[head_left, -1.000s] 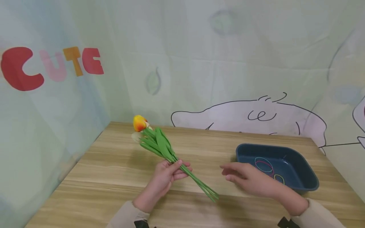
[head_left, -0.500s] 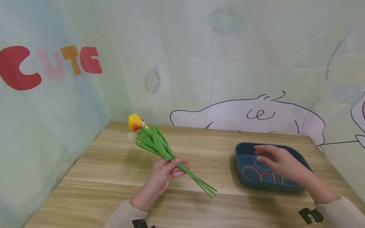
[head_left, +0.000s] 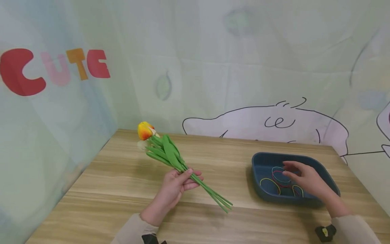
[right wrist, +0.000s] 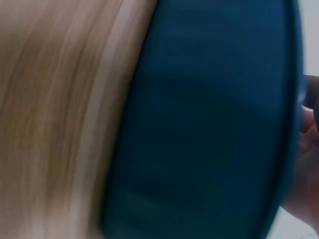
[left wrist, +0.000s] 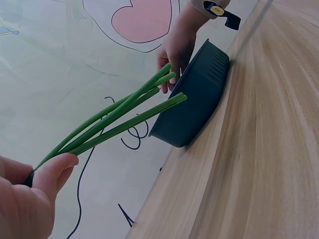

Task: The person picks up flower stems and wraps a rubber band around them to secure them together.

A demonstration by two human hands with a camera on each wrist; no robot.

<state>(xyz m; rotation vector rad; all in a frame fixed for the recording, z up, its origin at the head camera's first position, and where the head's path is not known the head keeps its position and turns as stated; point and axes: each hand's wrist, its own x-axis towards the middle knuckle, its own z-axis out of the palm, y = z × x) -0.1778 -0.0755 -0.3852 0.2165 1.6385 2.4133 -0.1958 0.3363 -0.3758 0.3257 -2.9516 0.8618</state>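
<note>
In my remote head view, the left hand (head_left: 176,187) keeps its fingers (head_left: 190,186) clamped on the stems (head_left: 210,192) of the tulips (head_left: 172,151), aslant above the worktop (head_left: 122,196). The right hand (head_left: 307,178) shows fingers apart, loosely curved, over the navy basin (head_left: 262,168); I cannot tell whether they touch the coloured loops (head_left: 266,178) inside.

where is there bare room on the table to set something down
The table shows bare wood between the flowers and the blue tray, and left of the flowers to its left edge. Crowded spots: the tray, with coloured loops inside and the right hand at its opening, and mid-table, where the left hand holds the flowers.
</note>
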